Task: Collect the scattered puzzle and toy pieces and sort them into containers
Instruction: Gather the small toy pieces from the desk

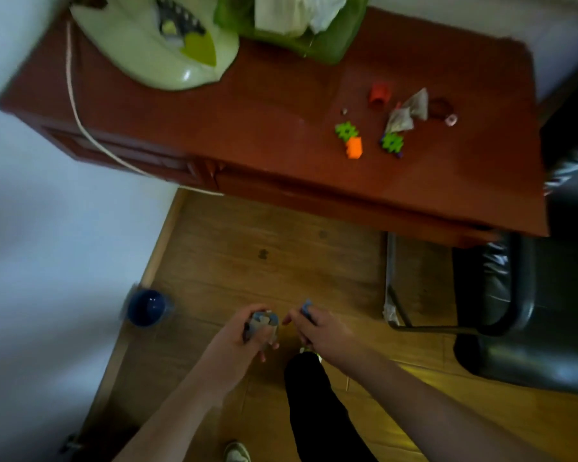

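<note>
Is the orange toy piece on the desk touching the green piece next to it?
Touching. In the head view the orange piece sits directly against the lower edge of the green piece, with no strip of desk showing between them.

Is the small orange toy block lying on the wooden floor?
No, the small orange toy block sits on the reddish-brown wooden desk, touching a bright green toothed toy piece.

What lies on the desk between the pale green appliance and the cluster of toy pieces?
In the head view, only bare reddish desk top separates the pale green appliance from the toy pieces; nothing sits on that stretch.
</note>
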A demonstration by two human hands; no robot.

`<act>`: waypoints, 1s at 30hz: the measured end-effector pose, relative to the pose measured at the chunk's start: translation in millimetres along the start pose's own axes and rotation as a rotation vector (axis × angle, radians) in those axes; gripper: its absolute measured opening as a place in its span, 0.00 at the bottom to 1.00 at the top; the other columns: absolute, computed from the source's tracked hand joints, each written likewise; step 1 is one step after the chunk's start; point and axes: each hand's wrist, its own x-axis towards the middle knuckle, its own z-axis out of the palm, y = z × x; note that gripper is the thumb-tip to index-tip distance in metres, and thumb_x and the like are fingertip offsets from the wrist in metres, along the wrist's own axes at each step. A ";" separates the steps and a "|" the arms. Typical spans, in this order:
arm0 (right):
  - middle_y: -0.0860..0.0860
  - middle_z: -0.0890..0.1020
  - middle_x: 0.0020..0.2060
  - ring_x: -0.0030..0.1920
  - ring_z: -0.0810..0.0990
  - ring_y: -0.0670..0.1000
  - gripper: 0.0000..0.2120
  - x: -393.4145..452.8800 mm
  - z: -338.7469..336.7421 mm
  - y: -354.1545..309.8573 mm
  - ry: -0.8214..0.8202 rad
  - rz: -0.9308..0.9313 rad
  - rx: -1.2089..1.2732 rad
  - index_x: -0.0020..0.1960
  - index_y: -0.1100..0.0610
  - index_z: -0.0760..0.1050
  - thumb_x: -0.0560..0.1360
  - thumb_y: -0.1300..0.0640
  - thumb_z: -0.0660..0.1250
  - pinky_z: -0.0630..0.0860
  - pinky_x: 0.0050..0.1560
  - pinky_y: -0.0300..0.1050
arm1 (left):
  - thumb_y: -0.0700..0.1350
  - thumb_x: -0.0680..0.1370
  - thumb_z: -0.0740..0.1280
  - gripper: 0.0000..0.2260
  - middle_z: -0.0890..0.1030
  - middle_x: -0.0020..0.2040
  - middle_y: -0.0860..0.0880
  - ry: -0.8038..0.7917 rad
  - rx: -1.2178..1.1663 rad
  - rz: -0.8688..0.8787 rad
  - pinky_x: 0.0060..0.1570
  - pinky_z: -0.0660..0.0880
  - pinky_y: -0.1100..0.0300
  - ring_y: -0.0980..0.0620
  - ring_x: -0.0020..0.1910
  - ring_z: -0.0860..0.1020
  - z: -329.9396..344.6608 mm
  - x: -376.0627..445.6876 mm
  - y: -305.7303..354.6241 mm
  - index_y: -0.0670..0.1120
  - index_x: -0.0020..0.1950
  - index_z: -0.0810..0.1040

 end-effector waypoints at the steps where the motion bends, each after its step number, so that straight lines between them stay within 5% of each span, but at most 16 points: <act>1: 0.46 0.75 0.27 0.29 0.74 0.45 0.14 -7.3 -8.9 -7.8 -0.015 0.002 -0.001 0.42 0.44 0.78 0.80 0.43 0.57 0.71 0.37 0.47 | 0.47 0.80 0.63 0.13 0.83 0.47 0.48 0.006 -0.007 0.006 0.44 0.78 0.57 0.52 0.41 0.81 1.6 -6.4 12.6 0.53 0.65 0.72; 5: 0.47 0.74 0.30 0.31 0.72 0.47 0.13 -25.4 -60.6 -43.4 0.028 -0.025 0.044 0.45 0.47 0.77 0.82 0.47 0.57 0.69 0.38 0.48 | 0.45 0.81 0.61 0.12 0.80 0.51 0.44 0.047 -0.032 -0.037 0.43 0.79 0.57 0.45 0.47 0.80 9.2 -11.6 59.7 0.49 0.65 0.71; 10: 0.49 0.75 0.32 0.33 0.74 0.48 0.15 -34.0 -108.9 -69.9 0.053 -0.018 -0.019 0.49 0.53 0.78 0.82 0.47 0.56 0.74 0.41 0.51 | 0.48 0.82 0.59 0.12 0.78 0.56 0.51 0.059 0.141 -0.080 0.43 0.81 0.57 0.50 0.48 0.81 25.3 16.3 102.8 0.55 0.66 0.69; 16: 0.49 0.74 0.32 0.32 0.73 0.47 0.14 -31.2 -155.8 -91.2 0.209 0.011 0.152 0.52 0.54 0.78 0.82 0.47 0.57 0.69 0.35 0.43 | 0.48 0.82 0.60 0.11 0.77 0.54 0.51 0.074 0.283 0.083 0.46 0.78 0.54 0.49 0.47 0.79 35.2 45.9 161.5 0.57 0.64 0.67; 22: 0.49 0.74 0.33 0.34 0.72 0.47 0.09 -17.0 -186.1 -106.9 0.288 -0.001 0.369 0.50 0.51 0.77 0.82 0.51 0.58 0.69 0.36 0.41 | 0.47 0.80 0.64 0.11 0.78 0.52 0.50 0.211 0.249 0.157 0.30 0.71 0.73 0.59 0.43 0.77 28.9 81.2 197.0 0.50 0.62 0.71; 30: 0.51 0.75 0.35 0.36 0.73 0.49 0.10 25.1 -211.9 -119.6 0.360 0.163 0.511 0.50 0.55 0.77 0.82 0.54 0.59 0.68 0.37 0.44 | 0.50 0.80 0.64 0.10 0.77 0.52 0.54 0.224 0.371 0.135 0.36 0.69 0.66 0.59 0.44 0.75 -6.1 135.7 216.2 0.51 0.60 0.72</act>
